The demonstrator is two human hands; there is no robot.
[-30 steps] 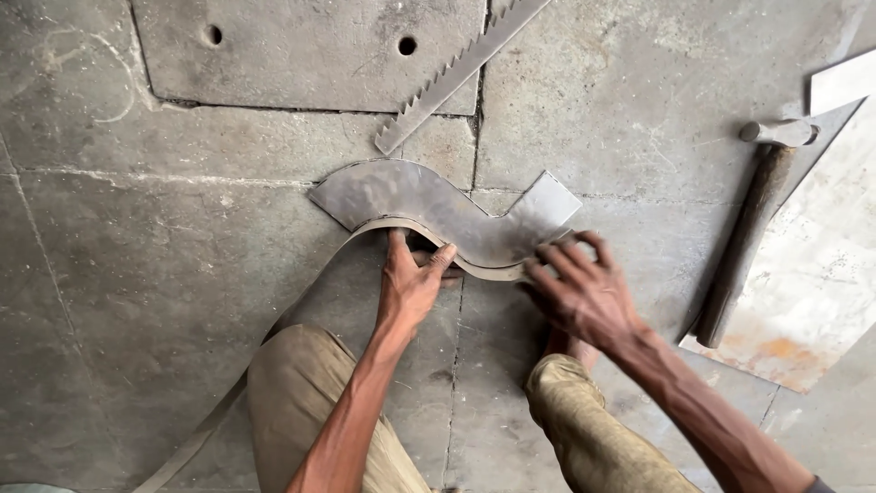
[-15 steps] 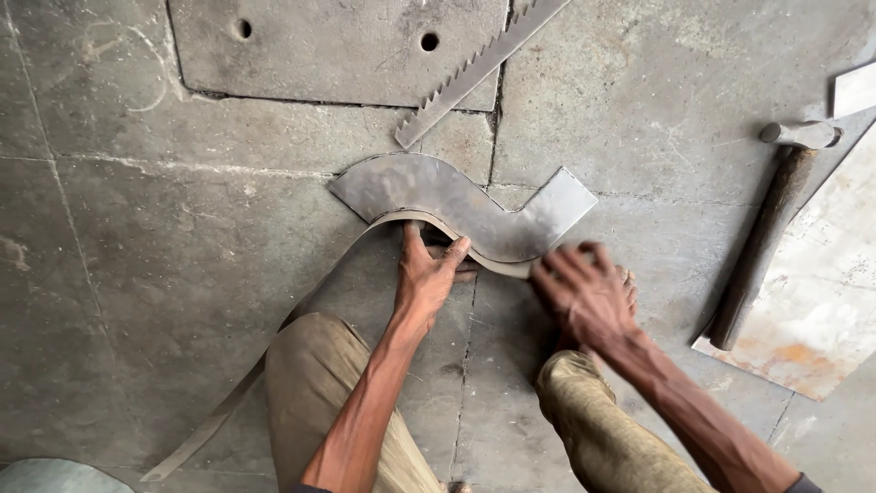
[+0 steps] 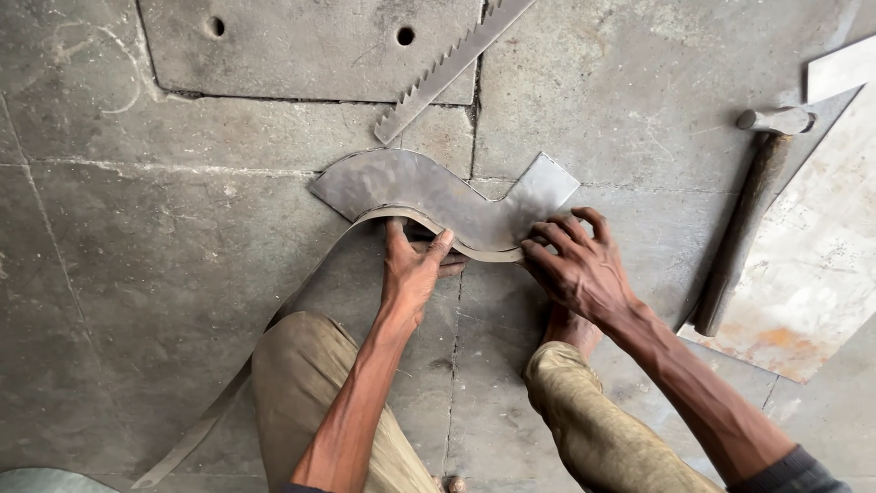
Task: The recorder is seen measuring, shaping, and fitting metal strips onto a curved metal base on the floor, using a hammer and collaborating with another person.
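A flat S-curved piece of grey sheet metal [image 3: 429, 192] lies on the concrete floor. A long thin metal strip [image 3: 301, 301] follows its near edge and trails back past my left knee. My left hand [image 3: 415, 269] presses the strip against the curve, fingers spread along it. My right hand [image 3: 575, 265] bears down on the right end of the curved piece, fingers bent over its edge and the strip. Whether either hand truly grips is hard to tell; both press.
A hammer [image 3: 748, 210] with a dark handle lies at right beside a rusty-stained metal sheet [image 3: 821, 256]. A toothed metal bar [image 3: 447, 64] lies diagonally at top. A concrete slab with two holes [image 3: 310, 46] sits behind. My knees [image 3: 301, 365] flank the work.
My right hand has moved up onto the right end of the curved piece. The left hand stays pressing the strip; the view has shifted slightly.
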